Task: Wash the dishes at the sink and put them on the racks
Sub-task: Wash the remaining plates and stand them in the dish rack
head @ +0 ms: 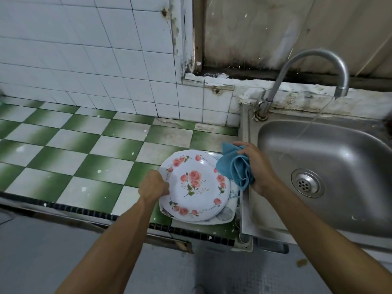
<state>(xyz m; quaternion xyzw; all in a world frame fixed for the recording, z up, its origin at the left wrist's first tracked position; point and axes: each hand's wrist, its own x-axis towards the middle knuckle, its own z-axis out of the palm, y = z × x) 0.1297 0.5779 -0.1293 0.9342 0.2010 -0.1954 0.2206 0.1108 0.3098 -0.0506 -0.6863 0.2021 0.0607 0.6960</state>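
Observation:
A white plate with pink roses [194, 185] tops a small stack of plates [224, 215] on the green-and-white tiled counter, just left of the sink. My left hand [153, 185] grips the rose plate's left rim. My right hand [254, 164] holds a bunched blue cloth [235, 166] over the plate's right edge, beside the sink rim. Lower plates are mostly hidden under the top one.
A steel sink [331, 149] with a drain [307, 183] lies to the right. The curved tap [314, 60] runs a thin stream of water into it. The checkered counter [74, 149] stretches left, with a white tiled wall behind it.

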